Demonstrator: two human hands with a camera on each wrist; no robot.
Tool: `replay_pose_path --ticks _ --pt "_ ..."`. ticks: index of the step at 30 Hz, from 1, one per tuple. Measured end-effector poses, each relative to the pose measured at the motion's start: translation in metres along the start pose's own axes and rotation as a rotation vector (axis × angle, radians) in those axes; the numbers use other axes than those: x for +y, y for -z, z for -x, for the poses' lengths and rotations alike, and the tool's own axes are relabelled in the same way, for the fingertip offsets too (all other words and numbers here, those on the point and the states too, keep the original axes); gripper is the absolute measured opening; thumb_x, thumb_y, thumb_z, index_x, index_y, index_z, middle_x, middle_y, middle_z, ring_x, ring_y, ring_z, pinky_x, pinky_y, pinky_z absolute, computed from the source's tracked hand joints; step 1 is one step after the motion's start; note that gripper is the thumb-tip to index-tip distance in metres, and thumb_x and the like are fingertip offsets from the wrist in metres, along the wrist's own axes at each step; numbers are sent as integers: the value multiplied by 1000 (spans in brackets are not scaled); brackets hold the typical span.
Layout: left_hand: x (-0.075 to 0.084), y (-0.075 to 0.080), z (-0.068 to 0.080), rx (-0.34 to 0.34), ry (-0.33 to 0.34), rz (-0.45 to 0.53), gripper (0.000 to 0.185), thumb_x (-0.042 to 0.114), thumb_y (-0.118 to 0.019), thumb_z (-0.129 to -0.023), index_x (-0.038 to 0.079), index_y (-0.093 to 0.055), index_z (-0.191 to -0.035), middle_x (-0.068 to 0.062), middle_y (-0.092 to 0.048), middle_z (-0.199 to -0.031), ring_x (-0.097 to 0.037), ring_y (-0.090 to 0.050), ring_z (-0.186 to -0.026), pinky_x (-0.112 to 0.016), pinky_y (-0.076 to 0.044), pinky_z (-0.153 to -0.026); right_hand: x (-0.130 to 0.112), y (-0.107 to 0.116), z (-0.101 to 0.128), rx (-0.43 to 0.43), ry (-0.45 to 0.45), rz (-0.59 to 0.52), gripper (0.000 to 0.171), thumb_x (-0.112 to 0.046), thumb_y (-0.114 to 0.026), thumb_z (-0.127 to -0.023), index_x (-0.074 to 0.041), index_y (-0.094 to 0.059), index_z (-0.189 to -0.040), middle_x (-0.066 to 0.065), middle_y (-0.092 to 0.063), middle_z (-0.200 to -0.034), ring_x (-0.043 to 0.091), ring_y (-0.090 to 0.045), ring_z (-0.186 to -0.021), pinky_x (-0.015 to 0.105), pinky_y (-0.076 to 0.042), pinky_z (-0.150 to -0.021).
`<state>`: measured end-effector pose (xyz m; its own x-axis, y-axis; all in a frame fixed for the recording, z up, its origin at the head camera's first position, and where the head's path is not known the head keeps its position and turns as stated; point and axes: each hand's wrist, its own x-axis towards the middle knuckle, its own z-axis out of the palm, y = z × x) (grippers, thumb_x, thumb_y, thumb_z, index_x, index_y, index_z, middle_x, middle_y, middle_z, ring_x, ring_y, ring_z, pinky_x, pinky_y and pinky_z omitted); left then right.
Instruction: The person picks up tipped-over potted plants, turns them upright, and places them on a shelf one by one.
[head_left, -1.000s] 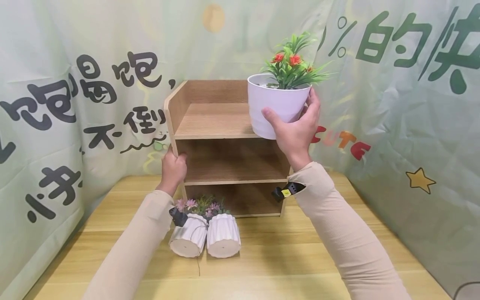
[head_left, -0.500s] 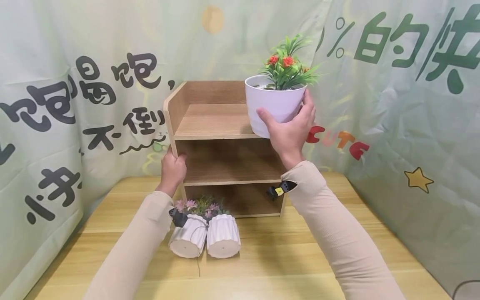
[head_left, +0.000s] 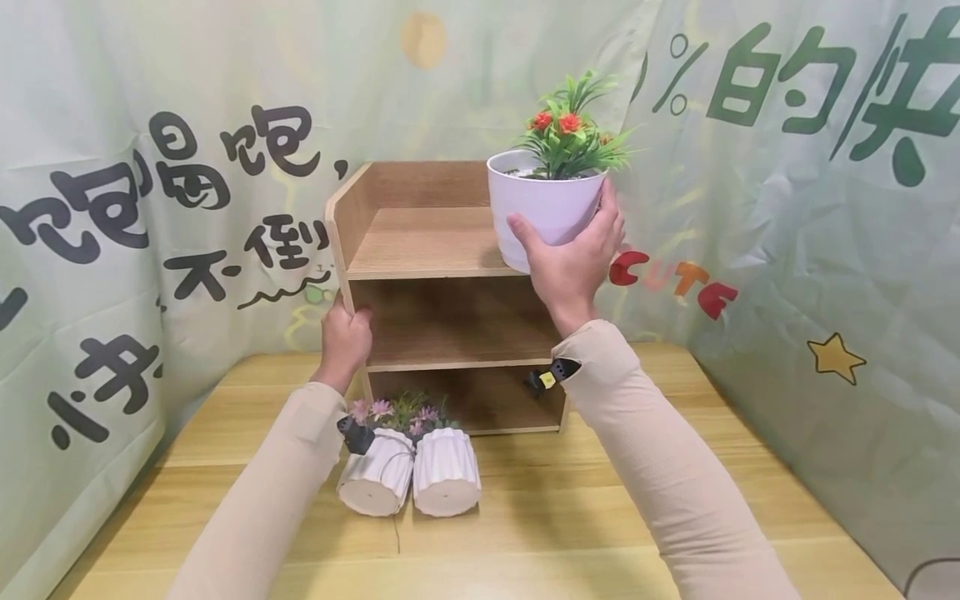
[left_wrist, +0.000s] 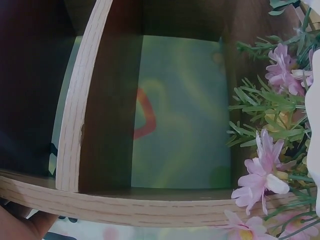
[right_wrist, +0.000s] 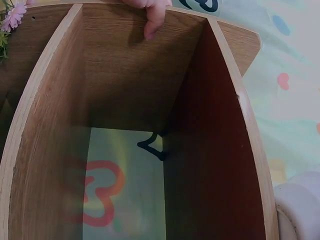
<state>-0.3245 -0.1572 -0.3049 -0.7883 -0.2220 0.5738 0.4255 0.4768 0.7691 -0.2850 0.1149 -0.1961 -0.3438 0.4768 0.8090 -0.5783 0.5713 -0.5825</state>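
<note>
1. At 1 o'clock of the shelf unit (head_left: 450, 292), the right hand (head_left: 573, 262) grips the flower pot (head_left: 542, 204), its base at the top shelf's front right edge.
2. Left hand (head_left: 345, 337) clasps the unit's left side panel, at 9 o'clock.
3. Two ribbed pots (head_left: 408, 471) lie tipped on the surface (head_left: 525, 533), touching.

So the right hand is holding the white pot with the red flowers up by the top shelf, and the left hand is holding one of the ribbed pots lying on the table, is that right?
Not quite. The left hand grips the wooden shelf unit's left side panel, not a ribbed pot; both ribbed pots lie untouched on the table. The head view shows this. The right hand does hold the white pot with the red flowers by the top shelf.
</note>
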Motion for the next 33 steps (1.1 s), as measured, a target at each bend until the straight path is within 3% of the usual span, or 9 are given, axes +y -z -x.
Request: replay_pose_path --ticks 6,14,25,33 --pt "1 -2 1 -2 1 1 37 9 -52 -88 -10 -54 -121 -34 -60 -114 -46 -56 -109 -53 -41 -97 1 -2 0 -19 -24 7 107 -54 -83 -65 -3 -35 -146 12 -40 -144 20 -33 -130 33 -34 -103" --pt "1 -2 1 2 -6 -4 38 9 -52 -89 -10 -53 -122 -34 -60 -114 -46 -55 -110 -53 -41 -98 1 -5 0 -44 -23 81 102 -60 -75 -70 -8 -33 -147 8 -36 -148 17 -29 -134 29 -31 -105" --pt "3 -1 2 5 0 -14 38 10 -52 -89 -10 -53 -121 -35 -59 -115 -47 -54 -111 -53 -40 -99 13 -16 5 56 162 108 81 -59 -70 -77 -16 -42 -140 15 -39 -143 26 -35 -128 42 -42 -94" --pt "4 -1 1 -3 -3 -6 39 9 -51 -89 -9 -53 -124 -33 -59 -117 -45 -54 -113 -52 -40 -100 20 -18 2 76 327 142 65 -54 -67 -83 -21 -46 -136 22 -39 -139 31 -37 -128 42 -37 -101"
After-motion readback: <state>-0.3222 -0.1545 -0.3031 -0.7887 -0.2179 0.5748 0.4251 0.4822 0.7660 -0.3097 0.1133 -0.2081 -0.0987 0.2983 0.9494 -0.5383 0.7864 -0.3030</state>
